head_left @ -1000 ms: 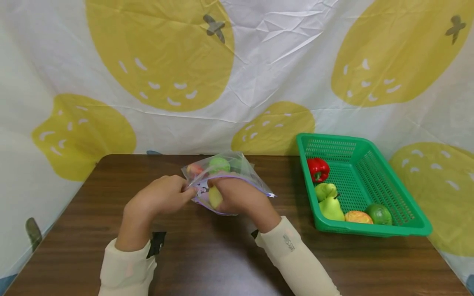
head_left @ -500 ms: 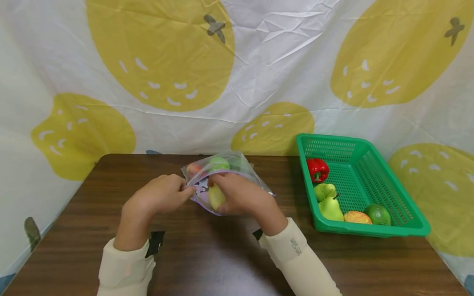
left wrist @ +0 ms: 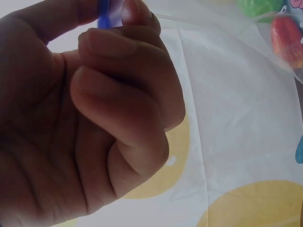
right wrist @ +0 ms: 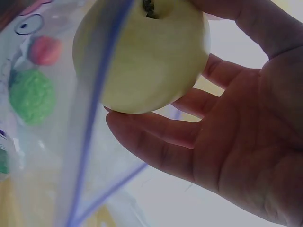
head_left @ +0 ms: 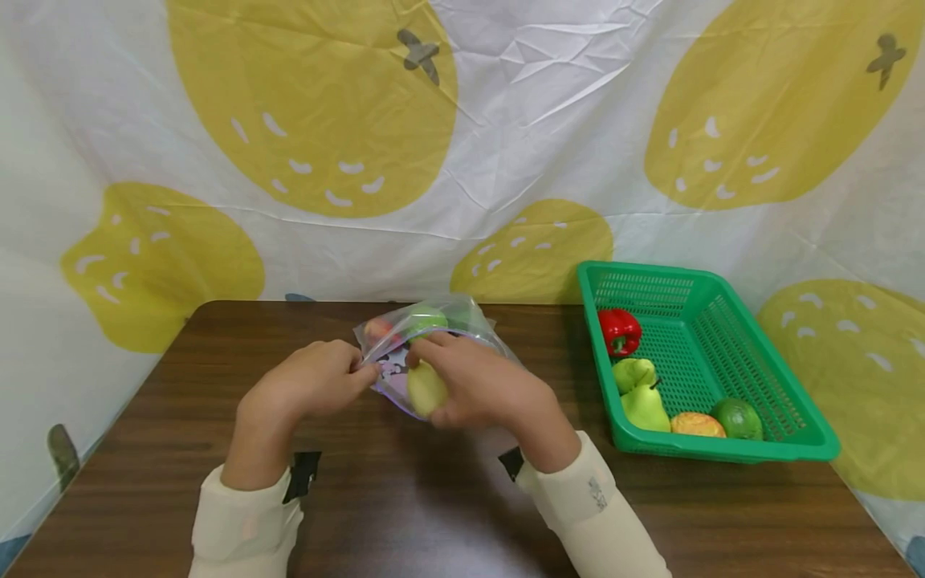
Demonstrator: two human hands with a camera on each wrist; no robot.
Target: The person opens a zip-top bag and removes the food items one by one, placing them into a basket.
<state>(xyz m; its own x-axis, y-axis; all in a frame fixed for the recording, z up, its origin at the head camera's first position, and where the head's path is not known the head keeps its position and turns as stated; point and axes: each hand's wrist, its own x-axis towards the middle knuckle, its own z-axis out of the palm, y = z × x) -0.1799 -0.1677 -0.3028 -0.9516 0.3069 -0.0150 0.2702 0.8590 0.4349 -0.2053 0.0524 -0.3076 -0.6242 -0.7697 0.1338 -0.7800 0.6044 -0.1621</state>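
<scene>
My left hand [head_left: 311, 389] pinches the left edge of a clear zip bag [head_left: 455, 317] with a purple zip strip. In the left wrist view, the strip stands between thumb and forefinger. My right hand [head_left: 480, 381] grips a pale yellow apple [head_left: 425, 388] at the bag's mouth. In the right wrist view, the apple [right wrist: 147, 61] shows its short dark stem, and the blue-purple zip strip [right wrist: 92, 127] crosses in front of it. Within the bag lie a bumpy green ball-like thing [right wrist: 32, 96] and a smaller red one [right wrist: 45, 50], whose kinds are unclear.
To the right stands a green plastic basket [head_left: 711, 448]. It holds a red bell pepper [head_left: 619, 331], green pears [head_left: 645, 408], a red-yellow fruit [head_left: 698, 425] and a dark green round fruit [head_left: 737, 419]. A fruit-print cloth [head_left: 506, 160] hangs behind the brown table [head_left: 405, 514].
My right hand has shifted slightly right and toward me with the apple, which shows more at the bag's mouth. My left hand has hardly moved.
</scene>
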